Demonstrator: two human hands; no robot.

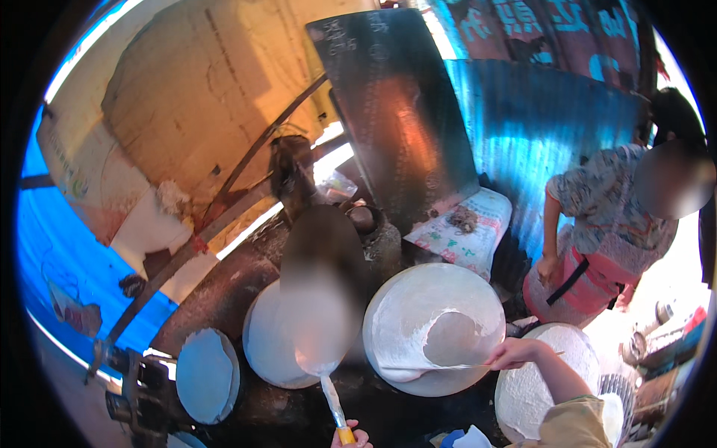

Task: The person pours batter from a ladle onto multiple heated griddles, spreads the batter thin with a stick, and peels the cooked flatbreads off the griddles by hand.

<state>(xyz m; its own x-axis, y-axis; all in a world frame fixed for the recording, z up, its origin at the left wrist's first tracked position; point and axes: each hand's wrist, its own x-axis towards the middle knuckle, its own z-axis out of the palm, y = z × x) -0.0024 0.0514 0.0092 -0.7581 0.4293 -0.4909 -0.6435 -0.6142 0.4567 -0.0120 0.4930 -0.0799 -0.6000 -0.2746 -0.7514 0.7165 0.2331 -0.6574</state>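
At the bottom edge, my left hand grips the yellow handle of a long metal tool, whose upper end reaches onto a pale round griddle, partly blurred. My right hand holds a thin stick that lies low across another round griddle, coated with white batter around a bare grey centre. A third round surface with a rough white coating sits under my right forearm. A smaller pale disc lies at the left.
A person in a patterned shirt and pink apron stands at the right. Behind the griddles are a dark upright board, a sack, corrugated sheets and a yellowish panel. Blue sheeting and a wooden bar are on the left.
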